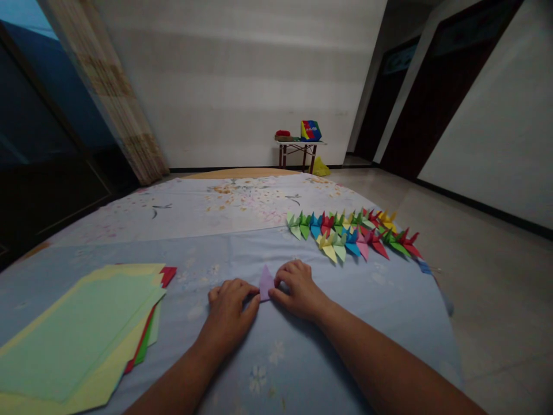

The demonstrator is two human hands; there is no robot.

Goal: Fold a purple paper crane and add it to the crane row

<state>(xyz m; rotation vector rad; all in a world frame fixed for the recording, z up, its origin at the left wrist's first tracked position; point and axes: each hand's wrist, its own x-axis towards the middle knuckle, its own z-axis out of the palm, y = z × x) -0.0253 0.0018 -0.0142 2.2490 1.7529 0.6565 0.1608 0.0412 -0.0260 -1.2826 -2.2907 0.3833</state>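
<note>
A small piece of folded purple paper (pixel 266 282) lies on the blue flowered cloth (pixel 233 357), its pointed end facing away from me. My left hand (pixel 233 305) pinches its left edge between thumb and fingers. From the other side, my right hand (pixel 298 288) has its thumb on the lower right edge, with the fingers curled in close to the paper. Beyond my right hand stand rows of folded paper cranes (pixel 345 230) in green, blue, red, yellow and pink.
At the left lies a stack of coloured paper sheets (pixel 86 323), pale green on top. A floral white cloth (pixel 194 213) covers the far half of the round table. By the wall, a small side table (pixel 298 144) bears a colourful box (pixel 310 131); a yellow bag (pixel 320 167) sits beneath.
</note>
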